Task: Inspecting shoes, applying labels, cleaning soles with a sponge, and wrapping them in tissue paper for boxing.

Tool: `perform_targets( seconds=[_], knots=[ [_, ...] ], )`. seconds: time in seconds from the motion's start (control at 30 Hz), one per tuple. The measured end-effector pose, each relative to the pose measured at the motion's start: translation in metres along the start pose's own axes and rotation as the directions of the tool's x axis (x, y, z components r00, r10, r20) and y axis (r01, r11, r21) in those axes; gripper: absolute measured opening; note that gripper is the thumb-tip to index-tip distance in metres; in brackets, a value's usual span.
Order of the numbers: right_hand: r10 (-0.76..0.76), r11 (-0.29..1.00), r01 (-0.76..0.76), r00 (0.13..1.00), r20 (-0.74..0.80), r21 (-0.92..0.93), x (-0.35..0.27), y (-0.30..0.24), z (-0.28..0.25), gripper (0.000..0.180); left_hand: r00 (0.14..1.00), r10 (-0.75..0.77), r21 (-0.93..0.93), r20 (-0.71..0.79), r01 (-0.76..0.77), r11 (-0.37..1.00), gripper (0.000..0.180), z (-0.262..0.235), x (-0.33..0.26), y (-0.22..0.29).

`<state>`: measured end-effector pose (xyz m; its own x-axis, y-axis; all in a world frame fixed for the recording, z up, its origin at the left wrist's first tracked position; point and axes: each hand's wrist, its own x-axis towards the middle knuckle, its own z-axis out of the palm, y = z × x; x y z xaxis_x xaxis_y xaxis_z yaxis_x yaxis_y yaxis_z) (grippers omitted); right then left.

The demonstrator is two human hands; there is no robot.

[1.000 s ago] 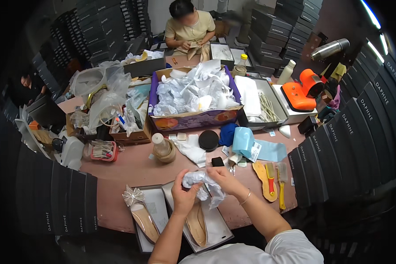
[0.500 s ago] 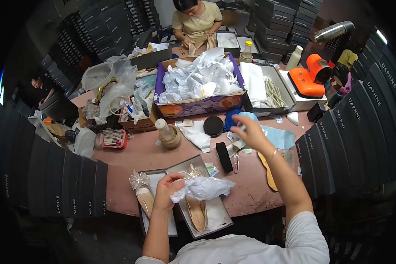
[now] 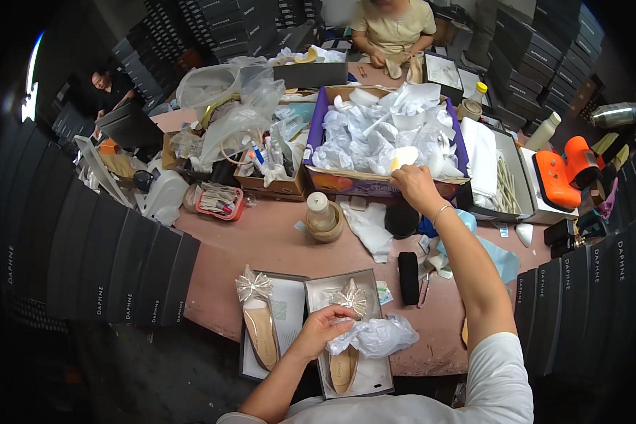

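My left hand (image 3: 323, 331) pinches a crumpled wad of white tissue paper (image 3: 381, 335) above the right half of an open grey shoe box (image 3: 379, 367). Under the paper lies a flat beige shoe (image 3: 343, 372) with a sparkly bow (image 3: 350, 302). Its mate (image 3: 263, 336), also bow-topped, lies in the left half of the box. My right hand (image 3: 418, 189) reaches to the front rim of a purple carton (image 3: 360, 182) heaped with white paper. Its fingers are curled closed beside a small white-and-yellow piece (image 3: 404, 158); whatever they grip is hidden.
A jar with a pump top (image 3: 322, 218), a round black lid (image 3: 402, 220) and a black block (image 3: 408, 278) stand on the table. Stacked dark shoe boxes (image 3: 113, 261) wall both sides. Farther back are an orange device (image 3: 560, 179) and a co-worker (image 3: 392, 32).
My right hand has gone from hovering over the table, fingers spread, to the purple carton's front rim, fingers closed. The left still holds the paper. The whole view has shifted.
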<state>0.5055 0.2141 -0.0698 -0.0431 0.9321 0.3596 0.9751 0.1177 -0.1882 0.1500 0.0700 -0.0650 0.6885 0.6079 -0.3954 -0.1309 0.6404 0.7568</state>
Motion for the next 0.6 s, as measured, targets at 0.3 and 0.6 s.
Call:
perform_targets(
  seconds=[0.3, 0.6],
  knots=[
    [0.011, 0.993, 0.027, 0.946, -0.324, 0.113, -0.028, -0.066, -0.038, 0.038, 0.995, 0.090, 0.035, -0.036, -0.089, 0.995, 0.022, 0.019, 0.033, 0.007],
    [0.072, 0.449, -0.265, 0.963, 0.261, 0.853, -0.162, -0.140, -0.080, 0.043, 0.969, 0.147, -0.240, -0.199, -0.193, 0.951, 0.019, 0.035, 0.053, 0.045]
  ],
)
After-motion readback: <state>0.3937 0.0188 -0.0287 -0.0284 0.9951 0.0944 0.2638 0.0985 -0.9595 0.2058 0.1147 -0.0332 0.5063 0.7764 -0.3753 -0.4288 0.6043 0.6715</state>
